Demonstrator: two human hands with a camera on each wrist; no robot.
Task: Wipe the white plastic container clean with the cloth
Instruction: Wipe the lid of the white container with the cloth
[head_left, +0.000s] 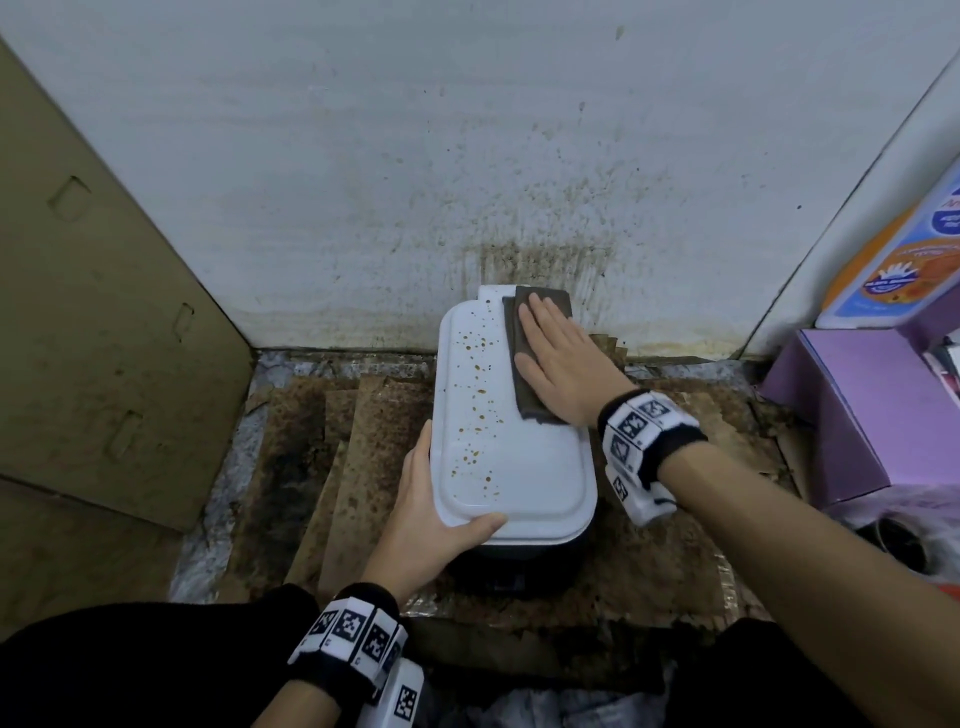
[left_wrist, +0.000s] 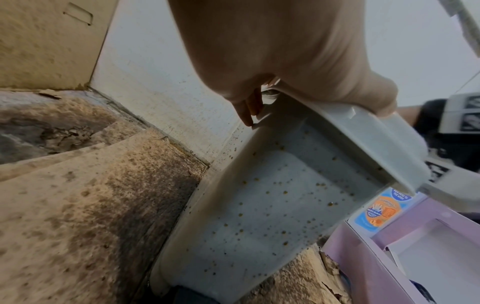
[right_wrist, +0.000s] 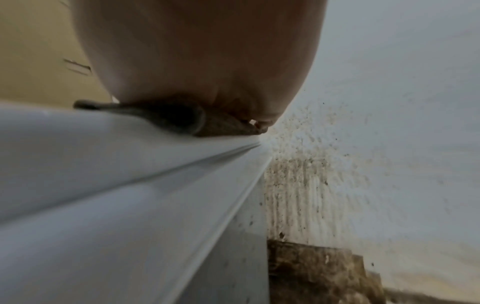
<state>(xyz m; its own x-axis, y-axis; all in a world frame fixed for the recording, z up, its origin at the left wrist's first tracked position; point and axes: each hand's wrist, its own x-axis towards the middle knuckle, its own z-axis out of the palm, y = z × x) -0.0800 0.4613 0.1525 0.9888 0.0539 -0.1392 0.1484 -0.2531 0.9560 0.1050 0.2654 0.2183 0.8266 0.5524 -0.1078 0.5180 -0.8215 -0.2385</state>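
The white plastic container (head_left: 498, 431) stands against the stained wall, its lid speckled with brown spots down the left half. A dark grey-brown cloth (head_left: 524, 374) lies along the lid's right side. My right hand (head_left: 558, 358) lies flat on the cloth with straight fingers pressing it down. My left hand (head_left: 441, 512) grips the lid's near left corner, thumb on top and fingers down the side. In the left wrist view the container (left_wrist: 272, 205) shows a spotted side wall under the left hand (left_wrist: 285, 61). In the right wrist view the cloth (right_wrist: 182, 119) sits under the palm on the lid's edge.
Stained cardboard sheets (head_left: 363, 431) cover the floor around the container. A tall cardboard panel (head_left: 104, 312) leans at the left. Purple boxes (head_left: 852, 415) and a blue-orange pack (head_left: 904, 254) crowd the right side. The wall (head_left: 519, 208) behind is spattered brown.
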